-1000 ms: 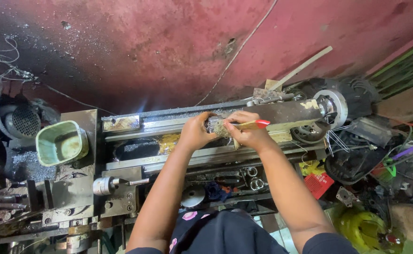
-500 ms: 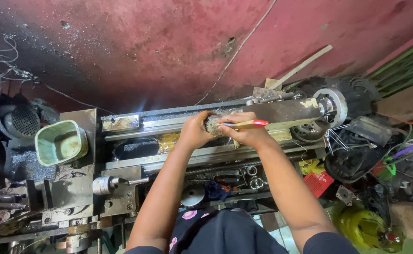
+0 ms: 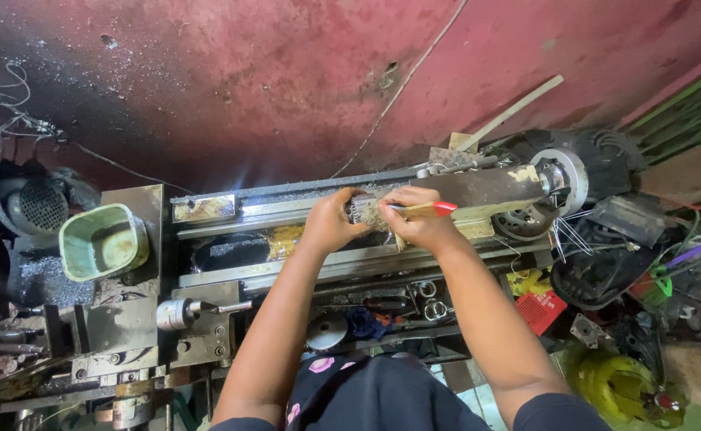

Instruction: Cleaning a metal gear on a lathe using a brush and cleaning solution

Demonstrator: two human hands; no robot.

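Observation:
Both my arms reach forward over a metal lathe bed (image 3: 287, 209). My left hand (image 3: 330, 223) grips a small ridged metal part (image 3: 360, 209) resting on the bed rails. My right hand (image 3: 418, 219) holds a brush with a wooden handle and red tip (image 3: 426, 209); its bristles lie against the metal part. The two hands touch each other around the part. Metal chips lie on the rails near them.
A green square tub (image 3: 103, 242) sits on the lathe's left end. A round chuck and pulley (image 3: 562, 179) stand at the right end. A dark red wall (image 3: 287, 72) rises behind. Tools, wires and a red box (image 3: 542, 310) clutter the lower right; a yellow-green object (image 3: 618, 387) lies below them.
The brush in my right hand has shifted slightly along the metal part. Both hands stay at the same place on the lathe bed.

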